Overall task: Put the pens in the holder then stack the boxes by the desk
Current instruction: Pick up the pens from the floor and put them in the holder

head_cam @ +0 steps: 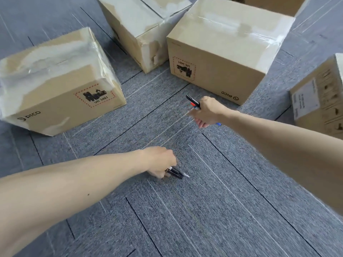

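Grey carpet (213, 210) in square tiles covers the floor, with cardboard boxes standing on it around a bare middle patch. Taking the PICO box (55, 84) at far left as the mark: it sits tilted, its top thick with worn tape and a UN 3481 label on its side. Just right of it and farther back is a taped box (141, 28), and right of that, touching or nearly so, a big box (222, 47) with the same label upside down. Another open box (274, 4) shows behind it, cut off by the frame. Far right, well apart from the PICO box, stands a labelled box (319, 101).

Below and right of the PICO box, the left hand (159, 162) is low over the carpet, closed around black pens (177, 173), tips pointing right. Farther right and higher, the right hand (207, 112) grips a pen bundle (194, 102) of black, red and blue, near the big box's front.
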{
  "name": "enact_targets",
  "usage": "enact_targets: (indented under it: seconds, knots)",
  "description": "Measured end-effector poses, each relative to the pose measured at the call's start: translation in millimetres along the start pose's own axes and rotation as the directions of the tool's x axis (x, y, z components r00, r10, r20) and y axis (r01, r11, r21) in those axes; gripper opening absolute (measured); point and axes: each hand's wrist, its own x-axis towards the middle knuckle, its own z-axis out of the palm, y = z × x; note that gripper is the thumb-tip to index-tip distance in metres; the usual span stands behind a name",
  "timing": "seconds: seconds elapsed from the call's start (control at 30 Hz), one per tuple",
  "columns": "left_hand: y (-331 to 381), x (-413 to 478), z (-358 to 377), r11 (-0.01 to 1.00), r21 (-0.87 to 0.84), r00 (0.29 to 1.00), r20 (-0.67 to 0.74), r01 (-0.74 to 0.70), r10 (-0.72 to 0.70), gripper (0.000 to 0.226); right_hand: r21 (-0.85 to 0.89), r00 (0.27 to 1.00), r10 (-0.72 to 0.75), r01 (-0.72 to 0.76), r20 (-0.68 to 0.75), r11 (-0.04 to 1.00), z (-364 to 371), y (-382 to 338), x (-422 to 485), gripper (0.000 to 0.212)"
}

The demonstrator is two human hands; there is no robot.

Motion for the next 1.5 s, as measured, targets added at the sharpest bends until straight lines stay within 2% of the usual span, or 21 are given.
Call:
enact_targets:
  seconds: [0.03, 0.13, 0.27, 0.37, 0.5, 0.6, 0.63, 0.73, 0.83, 1.0, 1.07, 1.13, 1.2, 1.3, 1.4, 1.5]
  knots:
    - [-4.7, -1.0, -1.3, 0.996, -0.086, 0.998, -0.051, 0.033, -0.037, 0.007, 0.051, 1.000, 0.008, -0.008, -0.001, 0.999, -0.1, -1.1, -3.0, 0.026]
    - [-19.4, -6.8, -15.9, 0.914, -0.395, 0.967, -0.182, 0.091, -0.175, 0.021, 0.107, 0.999, -0.021, 0.024, -0.032, 0.994, -0.5, 1.1, -2.3, 0.016]
    - [-31.2, -20.4, -46.7, 0.791, -0.611, 0.894, -0.337, 0.032, -0.296, 0.027, 0.222, 0.996, -0.039, 0.055, -0.076, 0.973, -1.8, -5.9, -13.9, 0.010]
    - [-41.5, -31.2, -63.3, 0.628, -0.777, 0.845, -0.364, -0.044, -0.392, 0.032, 0.233, 0.972, -0.091, 0.142, -0.217, 0.962, -15.1, -22.3, -33.9, 0.017]
    - [-39.8, -60.6, -99.5, 0.595, -0.799, 0.795, -0.416, -0.087, -0.442, 0.037, 0.348, 0.951, -0.118, 0.219, -0.287, 0.912, -40.8, -55.2, -73.9, 0.023]
    - [-21.3, -96.9, -140.2, 0.605, -0.788, 0.753, -0.466, -0.113, -0.466, 0.034, 0.379, 0.954, -0.097, 0.205, -0.285, 0.902, -61.0, -85.1, -113.3, 0.031]
    - [-12.8, -111.3, -154.6, 0.588, -0.796, 0.743, -0.479, -0.142, -0.468, 0.031, 0.404, 0.958, -0.083, 0.194, -0.275, 0.894, -69.3, -95.3, -127.5, 0.034]
    - [15.4, -162.4, -202.5, 0.456, -0.841, 0.692, -0.514, -0.291, -0.506, 0.020, 0.477, 0.973, -0.046, 0.152, -0.227, 0.866, -99.1, -132.9, -173.5, 0.041]
    - [48.6, -226.9, -258.6, 0.392, -0.839, 0.639, -0.542, -0.377, -0.545, 0.017, 0.568, 0.980, -0.011, 0.125, -0.200, 0.813, -141.2, -182.1, -229.2, 0.043]
    - [106.2, -349.6, -372.2, 0.290, -0.892, 0.592, -0.447, -0.346, -0.670, 0.029, 0.741, 0.977, 0.040, 0.132, -0.209, 0.659, -226.4, -279.0, -346.3, 0.032]
    - [125.8, -398.7, -421.4, 0.266, -0.916, 0.600, -0.399, -0.302, -0.693, 0.047, 0.763, 0.977, 0.026, 0.150, -0.213, 0.629, -259.7, -317.5, -393.8, 0.026]
    - [148.3, -445.8, -470.6, 0.274, -0.928, 0.612, -0.372, -0.252, -0.698, 0.056, 0.804, 0.973, 0.026, 0.174, -0.229, 0.569, -293.8, -357.1, -444.6, 0.025]
    - [175.2, -488.1, -517.1, 0.290, -0.926, 0.601, -0.377, -0.241, -0.705, 0.053, 0.828, 0.963, 0.062, 0.191, -0.261, 0.527, -326.7, -391.9, -493.3, 0.036]
    - [213.4, -539.9, -574.9, 0.318, -0.915, 0.564, -0.404, -0.250, -0.720, 0.051, 0.819, 0.934, 0.100, 0.246, -0.344, 0.519, -370.8, -428.7, -559.2, 0.052]
    - [246.2, -578.9, -620.7, 0.345, -0.895, 0.544, -0.446, -0.284, -0.711, 0.050, 0.788, 0.895, 0.129, 0.299, -0.427, 0.538, -410.6, -447.9, -618.2, 0.049]
    - [276.6, -604.1, -655.7, 0.305, -0.865, 0.554, -0.491, -0.398, -0.672, 0.047, 0.786, 0.855, 0.180, 0.339, -0.486, 0.517, -441.6, -454.7, -674.6, 0.043]
